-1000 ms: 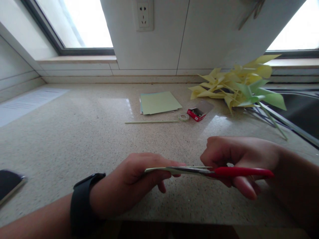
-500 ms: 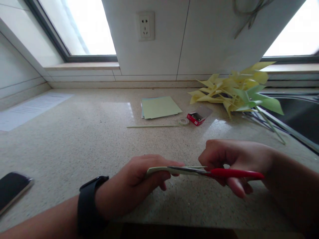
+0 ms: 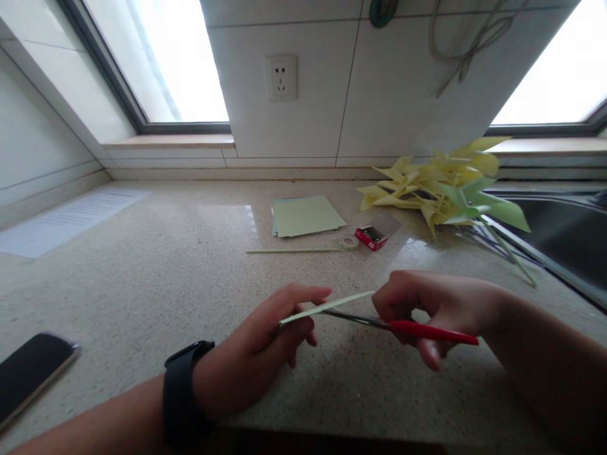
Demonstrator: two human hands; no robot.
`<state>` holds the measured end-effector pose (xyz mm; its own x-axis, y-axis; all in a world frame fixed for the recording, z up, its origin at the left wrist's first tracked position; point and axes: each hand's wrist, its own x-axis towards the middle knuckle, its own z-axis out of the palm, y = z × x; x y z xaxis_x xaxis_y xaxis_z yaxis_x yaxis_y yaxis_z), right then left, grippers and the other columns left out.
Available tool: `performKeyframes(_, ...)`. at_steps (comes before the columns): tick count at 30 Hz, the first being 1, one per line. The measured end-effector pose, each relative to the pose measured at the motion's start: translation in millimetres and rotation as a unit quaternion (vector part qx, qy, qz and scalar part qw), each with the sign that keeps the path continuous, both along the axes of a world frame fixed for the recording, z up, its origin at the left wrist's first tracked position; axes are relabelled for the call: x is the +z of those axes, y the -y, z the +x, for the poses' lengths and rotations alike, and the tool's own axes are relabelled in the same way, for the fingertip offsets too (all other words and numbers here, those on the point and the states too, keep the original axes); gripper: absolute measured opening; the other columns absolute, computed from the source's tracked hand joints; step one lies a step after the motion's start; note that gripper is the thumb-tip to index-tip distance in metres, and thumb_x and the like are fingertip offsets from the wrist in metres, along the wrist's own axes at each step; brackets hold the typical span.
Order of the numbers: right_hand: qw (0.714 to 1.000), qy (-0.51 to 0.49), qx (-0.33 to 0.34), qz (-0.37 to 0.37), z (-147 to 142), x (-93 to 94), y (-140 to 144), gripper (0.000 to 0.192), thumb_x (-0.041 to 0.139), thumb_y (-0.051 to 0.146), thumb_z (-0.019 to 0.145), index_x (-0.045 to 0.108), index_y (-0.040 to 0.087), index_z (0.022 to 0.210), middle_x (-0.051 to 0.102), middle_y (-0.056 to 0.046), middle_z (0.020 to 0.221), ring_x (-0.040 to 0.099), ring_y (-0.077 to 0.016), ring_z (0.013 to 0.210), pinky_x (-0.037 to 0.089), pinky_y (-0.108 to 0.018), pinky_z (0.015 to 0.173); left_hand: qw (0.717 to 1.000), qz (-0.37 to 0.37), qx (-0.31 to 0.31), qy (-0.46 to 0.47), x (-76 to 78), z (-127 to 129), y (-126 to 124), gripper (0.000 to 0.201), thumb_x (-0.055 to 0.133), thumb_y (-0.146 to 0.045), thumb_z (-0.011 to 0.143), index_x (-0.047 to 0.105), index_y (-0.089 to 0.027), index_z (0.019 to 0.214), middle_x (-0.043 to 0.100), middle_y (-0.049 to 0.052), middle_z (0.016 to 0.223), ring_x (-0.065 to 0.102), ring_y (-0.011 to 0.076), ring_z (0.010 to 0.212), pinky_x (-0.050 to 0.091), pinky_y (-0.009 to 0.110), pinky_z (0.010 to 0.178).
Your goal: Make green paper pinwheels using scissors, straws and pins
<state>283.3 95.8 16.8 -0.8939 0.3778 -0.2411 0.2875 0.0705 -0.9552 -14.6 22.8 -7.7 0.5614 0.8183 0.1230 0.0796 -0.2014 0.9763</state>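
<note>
No lettering reads clearly anywhere: the white printed sheet (image 3: pixel 71 215) far off beyond the left wrist shows only blurred lines, and the small red cardboard box (image 3: pixel 372 235) past the grip carries no legible mark.

The left hand (image 3: pixel 265 347), a black smartwatch (image 3: pixel 183 392) on its wrist, pinches a pale green sheet of paper (image 3: pixel 327 306) between thumb and fingers, holding it edge-on just above the speckled beige stone countertop (image 3: pixel 156 278). The right hand (image 3: pixel 427 303) is closed through the handles of the red-handled metal scissors (image 3: pixel 393 324); the blades run left under the paper's edge, though whether they are parted or together cannot be told from this angle. The 2 hands sit close, the paper bridging them.

Beyond the grip lie a flat stack of light green paper squares (image 3: pixel 306 215), a thin pale straw (image 3: pixel 291 251), a small roll of clear tape (image 3: pixel 349 241) and, further right, a heap of yellow and green paper pinwheels (image 3: pixel 446 186) beside a dark sink (image 3: pixel 564 234). A black phone (image 3: pixel 33 373) rests left of the watch. A white wall socket (image 3: pixel 281 77) sits on the tiles behind. Nothing blocks the space between the hands.
</note>
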Motion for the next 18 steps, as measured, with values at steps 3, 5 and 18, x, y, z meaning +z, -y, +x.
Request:
performKeyframes(3,0.998,-0.009,-0.029,0.061,-1,2.4,-1,0.053,0.086,0.060,0.063,0.059,0.016,0.071,0.059,0.005,0.058,0.050,-0.0072,0.048,0.034,-0.018,0.043,1.000,-0.007,0.005,0.007,-2.7,0,0,0.039,0.040,-0.040,0.107,0.046,-0.030,0.145,0.061,0.005,0.099,0.055,0.0115,0.070,0.051,0.024,0.065)
performKeyframes(5,0.993,-0.004,-0.041,0.109,-3,4.8,-1,0.051,0.088,0.057,0.061,0.061,0.016,0.071,0.060,0.004,0.060,0.052,-0.0080,0.052,0.035,-0.019,0.047,1.000,-0.015,0.006,0.022,-2.8,1,0,0.040,0.039,-0.039,0.107,0.044,-0.030,0.146,0.060,0.005,0.101,0.055,0.0117,0.071,0.052,0.024,0.066)
performKeyframes(18,0.970,-0.054,-0.091,0.218,-12,1.8,-1,0.037,0.087,0.048,0.068,0.066,0.018,0.075,0.060,0.004,0.065,0.053,-0.0099,0.057,0.041,-0.021,0.054,0.998,-0.011,0.006,0.054,2.4,4,-1,0.040,0.041,-0.040,0.107,0.045,-0.031,0.145,0.054,0.006,0.109,0.054,0.0127,0.078,0.054,0.024,0.067)
